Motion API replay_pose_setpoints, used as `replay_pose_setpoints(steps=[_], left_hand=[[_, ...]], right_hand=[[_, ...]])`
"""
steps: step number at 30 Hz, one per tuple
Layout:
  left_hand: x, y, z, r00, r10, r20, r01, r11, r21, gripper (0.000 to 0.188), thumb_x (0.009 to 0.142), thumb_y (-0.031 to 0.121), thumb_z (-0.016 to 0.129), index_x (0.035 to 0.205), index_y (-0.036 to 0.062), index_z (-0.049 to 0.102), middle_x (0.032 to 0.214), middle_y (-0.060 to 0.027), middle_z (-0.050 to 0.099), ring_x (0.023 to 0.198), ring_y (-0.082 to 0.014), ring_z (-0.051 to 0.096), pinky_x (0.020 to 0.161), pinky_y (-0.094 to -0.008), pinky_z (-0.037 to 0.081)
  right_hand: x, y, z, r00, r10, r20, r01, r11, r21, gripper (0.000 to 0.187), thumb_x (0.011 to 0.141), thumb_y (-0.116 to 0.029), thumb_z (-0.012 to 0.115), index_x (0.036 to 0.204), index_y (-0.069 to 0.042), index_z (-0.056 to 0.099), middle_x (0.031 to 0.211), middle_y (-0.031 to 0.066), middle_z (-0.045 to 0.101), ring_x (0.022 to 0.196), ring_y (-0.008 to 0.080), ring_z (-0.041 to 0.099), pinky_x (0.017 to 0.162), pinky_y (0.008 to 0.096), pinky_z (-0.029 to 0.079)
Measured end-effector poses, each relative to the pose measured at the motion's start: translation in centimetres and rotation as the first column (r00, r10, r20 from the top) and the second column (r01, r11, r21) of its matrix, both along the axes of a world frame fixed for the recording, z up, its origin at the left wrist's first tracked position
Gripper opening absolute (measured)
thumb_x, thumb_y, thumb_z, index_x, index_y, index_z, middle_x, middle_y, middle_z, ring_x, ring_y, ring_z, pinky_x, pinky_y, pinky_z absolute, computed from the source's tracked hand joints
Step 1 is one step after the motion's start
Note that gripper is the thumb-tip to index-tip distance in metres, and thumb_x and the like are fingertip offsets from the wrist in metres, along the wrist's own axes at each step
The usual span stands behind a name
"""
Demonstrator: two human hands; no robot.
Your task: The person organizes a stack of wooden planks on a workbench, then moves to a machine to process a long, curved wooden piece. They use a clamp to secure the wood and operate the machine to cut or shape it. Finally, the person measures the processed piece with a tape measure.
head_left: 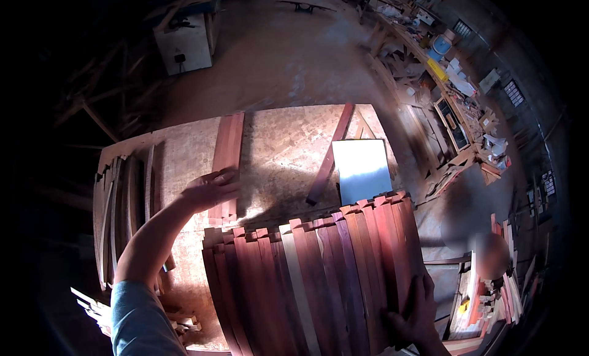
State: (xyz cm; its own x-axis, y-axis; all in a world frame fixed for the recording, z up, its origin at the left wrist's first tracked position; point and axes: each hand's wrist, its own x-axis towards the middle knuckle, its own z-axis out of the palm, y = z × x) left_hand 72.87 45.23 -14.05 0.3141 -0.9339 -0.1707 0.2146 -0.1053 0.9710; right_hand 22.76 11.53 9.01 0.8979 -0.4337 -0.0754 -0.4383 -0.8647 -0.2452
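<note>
My left hand (213, 189) reaches across the worktable and lies over the near part of some flat reddish wooden strips (228, 141) set side by side. Its fingers are stretched out. Close to me a wide row of upright-edged wooden slats (313, 282), mostly dark red with a pale one among them, fills the front of the table. My right hand (414, 316) rests at the right end of this row, thumb and fingers apart, in shadow. The slats' far ends are uneven.
The plywood worktable (276, 135) also carries a bright white sheet (362, 166), a loose red strip (331, 153) and dark slats (119, 215) at left. A cluttered bench (451, 104) runs along the right. A pale machine cabinet (184, 49) stands beyond. Another person (491, 258) is at right.
</note>
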Motion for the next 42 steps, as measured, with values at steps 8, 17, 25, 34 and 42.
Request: replay_pose_setpoints(steps=[8, 17, 25, 34, 42], left_hand=[[-1.9, -2.6, 5.3, 0.288, -0.134, 0.948, -0.563, 0.777, 0.281, 0.058, 0.085, 0.011, 0.059, 0.142, 0.0116, 0.048, 0.153, -0.0177, 0.038, 0.136, -0.0386, 0.042, 0.109, -0.0467, 0.041], [-2.3, -5.3, -0.4, 0.447, -0.115, 0.887, -0.726, 0.533, 0.435, 0.121, 0.061, 0.042, 0.085, 0.154, 0.011, 0.015, 0.138, -0.0317, 0.041, 0.125, -0.0537, 0.043, 0.102, -0.0558, 0.044], [1.8, 3.9, -3.4, 0.565, 0.504, 0.653, -0.771, 0.604, 0.202, 0.094, 0.076, 0.024, 0.073, 0.155, 0.0075, 0.025, 0.12, -0.0228, 0.059, 0.11, -0.0319, 0.059, 0.093, -0.0414, 0.051], [-11.1, 4.1, 18.0, 0.62, 0.775, 0.119, -0.781, 0.625, -0.001, 0.08, 0.081, 0.006, 0.056, 0.154, -0.0026, 0.023, 0.124, -0.0183, 0.059, 0.108, -0.0243, 0.062, 0.096, -0.0326, 0.049], [-31.5, -2.2, 28.0, 0.611, 0.767, 0.197, -0.791, 0.603, 0.105, 0.079, 0.075, 0.002, 0.054, 0.151, 0.0011, 0.034, 0.123, -0.0183, 0.058, 0.109, -0.0237, 0.059, 0.095, -0.0314, 0.048]], right_hand=[[0.5, 0.4, 1.5, 0.993, -0.077, -0.089, 0.078, 0.997, 0.01, 0.094, 0.068, -0.054, 0.081, 0.135, -0.002, 0.042, 0.132, 0.0295, 0.043, 0.111, 0.0484, 0.054, 0.083, 0.0529, 0.052], [0.6, -0.1, 1.6, 0.999, -0.02, -0.034, 0.021, 1.0, 0.003, 0.09, 0.071, -0.056, 0.079, 0.134, -0.003, 0.045, 0.13, 0.0275, 0.045, 0.105, 0.0456, 0.058, 0.08, 0.0513, 0.054], [1.2, 0.3, 2.1, 0.998, 0.004, -0.057, -0.002, 0.999, 0.034, 0.094, 0.071, -0.055, 0.079, 0.14, -0.003, 0.041, 0.138, 0.0299, 0.041, 0.117, 0.0477, 0.054, 0.09, 0.0511, 0.052], [-0.2, -0.2, 2.1, 0.999, -0.018, -0.042, 0.021, 0.997, 0.07, 0.093, 0.075, -0.051, 0.077, 0.143, 0.0, 0.039, 0.149, 0.0238, 0.034, 0.133, 0.0425, 0.043, 0.104, 0.0479, 0.045], [-0.6, -0.4, 2.6, 0.992, -0.073, -0.1, 0.091, 0.977, 0.193, 0.098, 0.081, -0.051, 0.072, 0.15, -0.001, 0.025, 0.155, 0.0246, 0.025, 0.134, 0.0429, 0.044, 0.103, 0.0534, 0.043]])
